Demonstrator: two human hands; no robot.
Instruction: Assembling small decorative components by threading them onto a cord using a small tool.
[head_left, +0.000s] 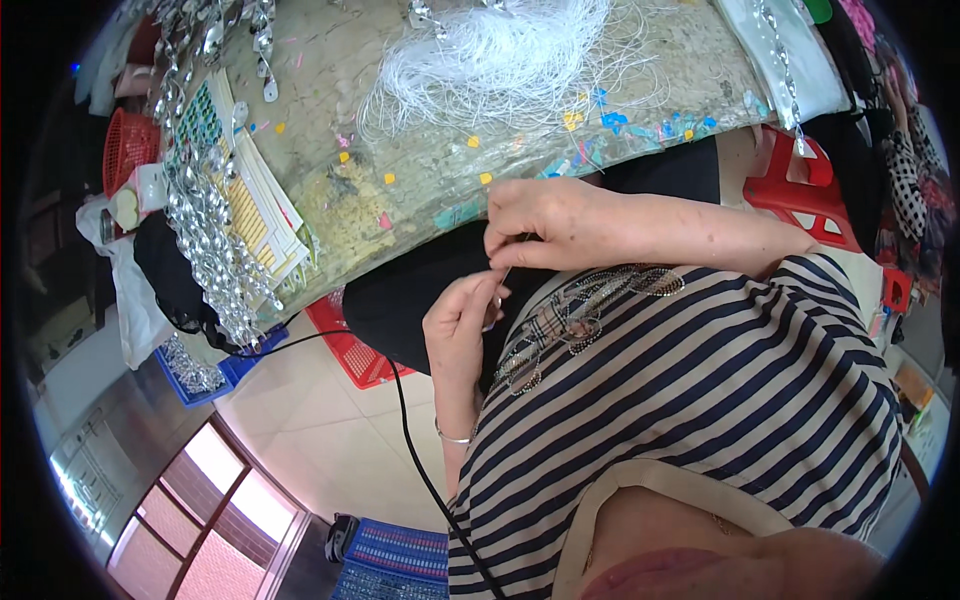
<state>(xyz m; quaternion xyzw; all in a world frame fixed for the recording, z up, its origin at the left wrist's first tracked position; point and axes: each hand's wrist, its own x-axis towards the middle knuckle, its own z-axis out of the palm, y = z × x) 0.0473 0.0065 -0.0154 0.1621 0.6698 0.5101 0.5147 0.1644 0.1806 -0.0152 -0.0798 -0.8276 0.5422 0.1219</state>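
- Left hand and right hand pinch, apparently on a thin strand between their fingertips.
- Best keep it lightly taut, clear of white threads on the bench beyond both hands.

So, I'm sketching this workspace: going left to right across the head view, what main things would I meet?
Red basket, silvery bead strands, left hand, right hand, red stool, black-and-white dotted fabric.
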